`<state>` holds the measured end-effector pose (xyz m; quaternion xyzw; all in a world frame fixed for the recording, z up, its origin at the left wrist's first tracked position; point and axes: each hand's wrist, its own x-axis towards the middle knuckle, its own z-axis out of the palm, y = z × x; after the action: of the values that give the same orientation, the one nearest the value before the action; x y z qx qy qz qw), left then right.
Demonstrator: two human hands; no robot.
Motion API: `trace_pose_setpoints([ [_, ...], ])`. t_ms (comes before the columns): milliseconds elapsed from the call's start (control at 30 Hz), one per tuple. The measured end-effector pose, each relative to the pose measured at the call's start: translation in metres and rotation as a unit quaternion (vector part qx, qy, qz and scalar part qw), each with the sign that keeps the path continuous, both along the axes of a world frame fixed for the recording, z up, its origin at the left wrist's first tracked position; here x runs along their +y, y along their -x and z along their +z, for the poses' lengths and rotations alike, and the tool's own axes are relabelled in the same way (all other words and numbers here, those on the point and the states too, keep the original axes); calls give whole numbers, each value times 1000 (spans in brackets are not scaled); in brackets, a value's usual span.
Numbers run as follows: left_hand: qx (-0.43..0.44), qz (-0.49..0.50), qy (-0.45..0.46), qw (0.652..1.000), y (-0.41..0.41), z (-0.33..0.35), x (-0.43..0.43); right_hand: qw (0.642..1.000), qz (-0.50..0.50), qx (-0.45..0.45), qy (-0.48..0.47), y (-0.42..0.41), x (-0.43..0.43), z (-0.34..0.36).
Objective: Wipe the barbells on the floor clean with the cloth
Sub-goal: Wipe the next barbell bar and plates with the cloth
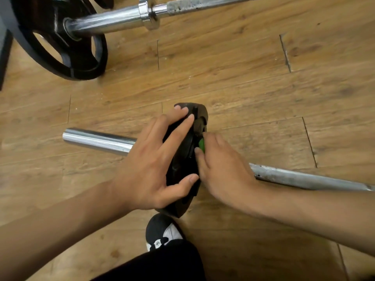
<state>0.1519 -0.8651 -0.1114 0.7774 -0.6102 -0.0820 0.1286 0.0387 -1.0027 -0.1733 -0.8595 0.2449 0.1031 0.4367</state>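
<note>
- The near barbell (97, 139) lies across the middle of the floor (233, 78). A second barbell (113, 21) with a large plate (60, 55) lies toward the far left.
- Left hand (154, 165): grip spread wide over the small plate (199, 116), thumb hooked on its rim, steadying it.
- Right hand (221, 167): grip closed on the green cloth (201, 145), mostly hidden, pressed against the plate's inner face.
- Step in hand, I judge: wiping this plate.
- The next move calls for working round that face, then along the dull shaft (304, 178).
</note>
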Motion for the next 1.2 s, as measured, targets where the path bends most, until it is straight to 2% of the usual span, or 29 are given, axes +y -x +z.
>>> trace_pose_setpoints([
  [100,2,-6,-4,1000,-5,2,-6,996,-21,71,-52,-28,-24,-11],
  [133,1,-7,-8,1000,-8,3,-9,997,-19,65,-43,-24,-25,-9],
  [233,-11,-6,-20,1000,-20,4,-20,998,4,-24,62,12,1,13],
  [267,-17,-4,-24,1000,-24,5,-25,997,19,-34,70,14,2,15],
  [300,-25,1,-28,999,-29,5,-31,998,-8,-31,52,5,-5,14],
  [400,-51,24,-24,998,-46,10,-54,994,-28,105,22,-44,-43,4],
  [433,-63,30,-16,997,-49,12,-60,994,-37,104,20,-49,-48,3],
  [500,-86,29,10,996,-48,12,-66,998,-49,19,36,-42,-42,4],
  [533,-91,25,23,995,-44,10,-65,997,-31,-18,71,-32,-33,6],
  [600,-94,27,41,994,-30,3,-60,993,9,-36,115,-19,-24,7],
  [700,-95,57,59,992,-24,-3,-61,997,-51,-12,60,-45,-53,-3],
  [767,-93,66,45,992,-31,1,-70,995,-95,26,13,-58,-70,-7],
  [800,-100,67,32,992,-35,3,-75,995,-93,17,16,-60,-71,-6],
  [900,-122,65,24,990,-39,3,-80,992,-27,-62,105,-40,-43,-4],
  [1000,-125,61,49,989,-31,-5,-72,983,4,-113,142,-27,-36,-9],
  [1067,-126,66,50,989,-31,-7,-71,990,-39,-82,104,-46,-59,-9],
  [1133,-130,63,40,989,-37,-6,-75,996,-71,-14,61,-63,-74,-7],
  [1200,-131,58,25,989,-43,-3,-82,993,-47,-26,105,-56,-67,-7],
])
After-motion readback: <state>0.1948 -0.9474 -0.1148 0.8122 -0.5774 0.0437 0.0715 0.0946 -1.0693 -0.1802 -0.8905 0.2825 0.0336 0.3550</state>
